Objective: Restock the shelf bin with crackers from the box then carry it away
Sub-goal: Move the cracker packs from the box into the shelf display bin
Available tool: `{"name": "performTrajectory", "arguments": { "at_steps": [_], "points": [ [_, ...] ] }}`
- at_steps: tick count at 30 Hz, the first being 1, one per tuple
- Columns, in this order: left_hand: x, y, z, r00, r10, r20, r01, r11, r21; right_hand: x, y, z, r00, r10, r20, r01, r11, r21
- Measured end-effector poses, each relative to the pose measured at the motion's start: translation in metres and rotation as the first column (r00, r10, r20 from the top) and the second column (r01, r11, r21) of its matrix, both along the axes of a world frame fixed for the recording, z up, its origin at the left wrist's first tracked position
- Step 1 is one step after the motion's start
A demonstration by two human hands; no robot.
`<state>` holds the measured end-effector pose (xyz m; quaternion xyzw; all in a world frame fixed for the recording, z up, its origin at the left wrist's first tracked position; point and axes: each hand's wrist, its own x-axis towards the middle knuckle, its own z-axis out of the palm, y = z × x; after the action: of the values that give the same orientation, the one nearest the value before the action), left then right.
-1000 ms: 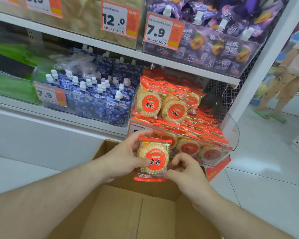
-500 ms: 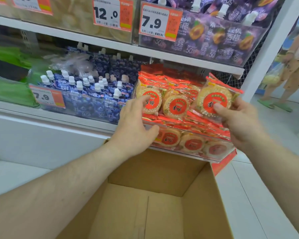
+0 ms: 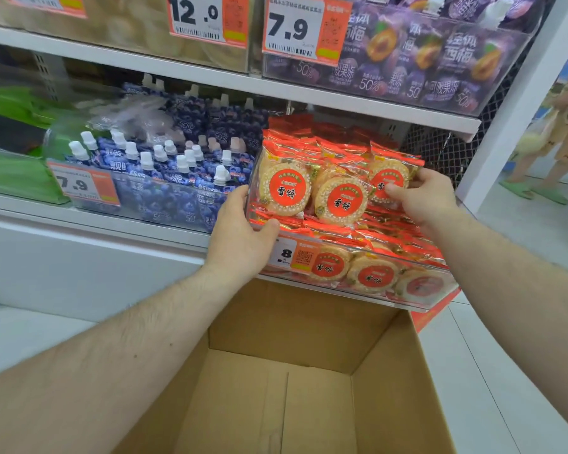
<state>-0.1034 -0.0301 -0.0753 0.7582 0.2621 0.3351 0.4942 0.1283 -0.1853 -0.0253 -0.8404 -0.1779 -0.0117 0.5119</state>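
Fingers of the right hand [image 3: 422, 199] pinch a cracker pack [image 3: 389, 178], now lowered into the clear shelf bin [image 3: 417, 304]'s right side. Left hand [image 3: 243, 237] now grips the bin's corner; cardboard box [image 3: 309, 381] appears empty, restocking nearly finished.

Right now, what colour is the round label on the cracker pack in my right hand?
Red with dark characters, on the cracker pack the right hand holds; head view.

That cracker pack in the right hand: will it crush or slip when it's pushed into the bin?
The cracker pack looks light, held by the right hand alone. Its glossy wrapper probably slides easily against neighbouring packs. The round cracker inside is likely brittle, so push gently.
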Motion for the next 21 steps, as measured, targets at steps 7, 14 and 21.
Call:
{"name": "performTrajectory", "arguments": {
  "at_steps": [7, 14, 21],
  "points": [
    [0.001, 0.002, -0.002, 1.000, -0.005, 0.029, 0.006, 1.000, -0.029, -0.015, 0.017, -0.004, 0.988, -0.056, 0.142, 0.112, 0.901, -0.420],
    [-0.002, 0.004, 0.007, 0.999, -0.019, 0.031, 0.023, 0.991, -0.133, -0.019, 0.008, 0.002, 0.999, 0.012, -0.035, -0.025, 0.914, -0.405],
    [-0.004, 0.008, 0.011, 0.999, -0.018, 0.035, 0.024, 0.982, -0.186, -0.091, -0.005, -0.003, 0.979, -0.113, 0.168, 0.126, 0.989, -0.074]
  ]
}}
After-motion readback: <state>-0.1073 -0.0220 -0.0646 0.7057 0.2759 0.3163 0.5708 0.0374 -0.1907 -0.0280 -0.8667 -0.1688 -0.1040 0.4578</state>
